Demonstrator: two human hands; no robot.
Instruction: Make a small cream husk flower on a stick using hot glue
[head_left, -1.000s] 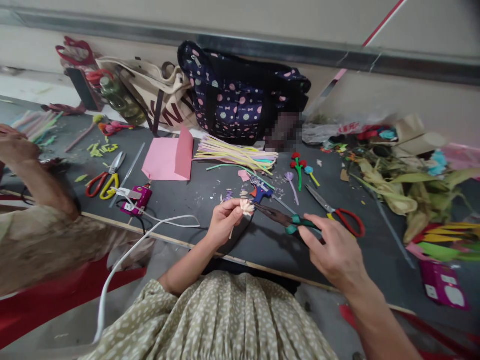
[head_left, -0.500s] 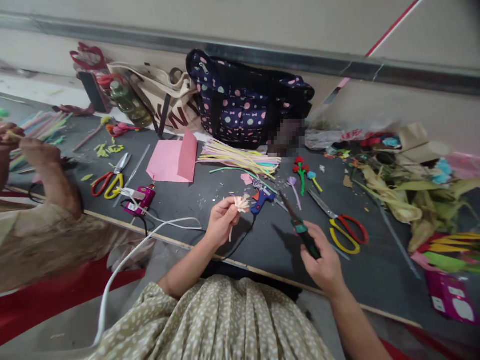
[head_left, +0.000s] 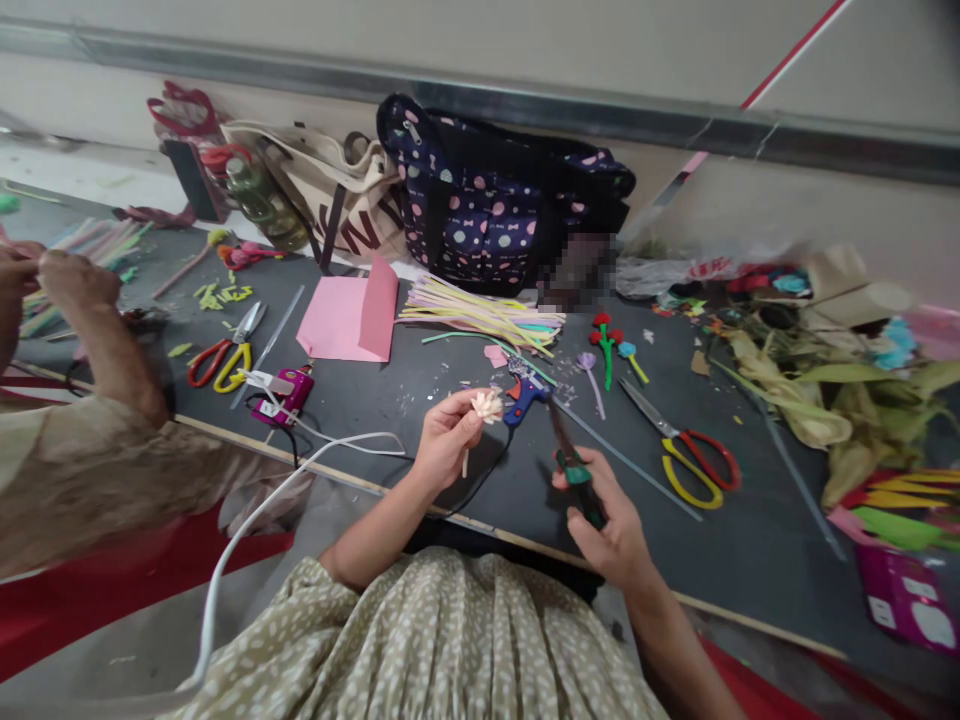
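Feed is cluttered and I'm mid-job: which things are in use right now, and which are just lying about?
In use:
left hand grips paper flower
right hand grips green scissors

Lying about:
glue gun
red scissors
pink paper
strips
dotted bag
leaves
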